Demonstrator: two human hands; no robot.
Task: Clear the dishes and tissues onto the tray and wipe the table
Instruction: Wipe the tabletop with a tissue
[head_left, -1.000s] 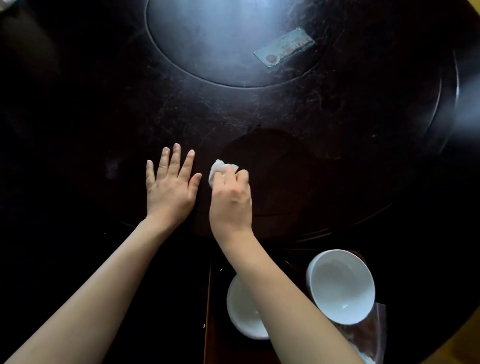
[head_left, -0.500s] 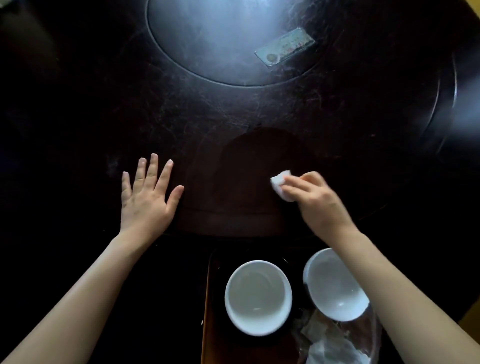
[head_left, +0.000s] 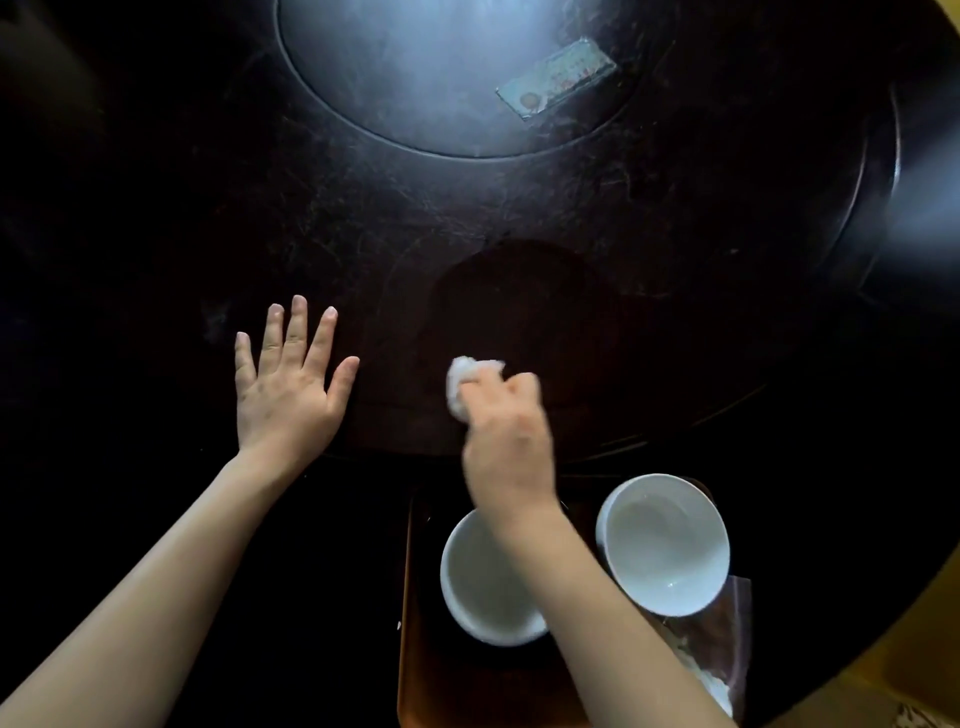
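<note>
My right hand (head_left: 506, 436) presses a crumpled white tissue (head_left: 464, 382) against the dark round table (head_left: 519, 218), near its front edge. My left hand (head_left: 288, 387) lies flat on the table to the left, fingers spread, holding nothing. A brown tray (head_left: 408, 623) sits at the table's front edge. On the tray stand two white bowls: one (head_left: 480, 587) partly hidden under my right forearm, the other (head_left: 665, 543) to its right. Clear plastic wrap with crumpled tissue (head_left: 711, 660) lies on the tray's right side.
A raised round turntable (head_left: 415, 67) fills the table's centre, with a small rectangular card (head_left: 558, 78) on it. The table's rim (head_left: 883, 171) curves down the right side. Yellowish floor (head_left: 914, 649) shows at the lower right.
My right hand swept the tissue from beside my left hand out to the right, then back left toward the middle. My left hand slid a little left and stayed flat.
</note>
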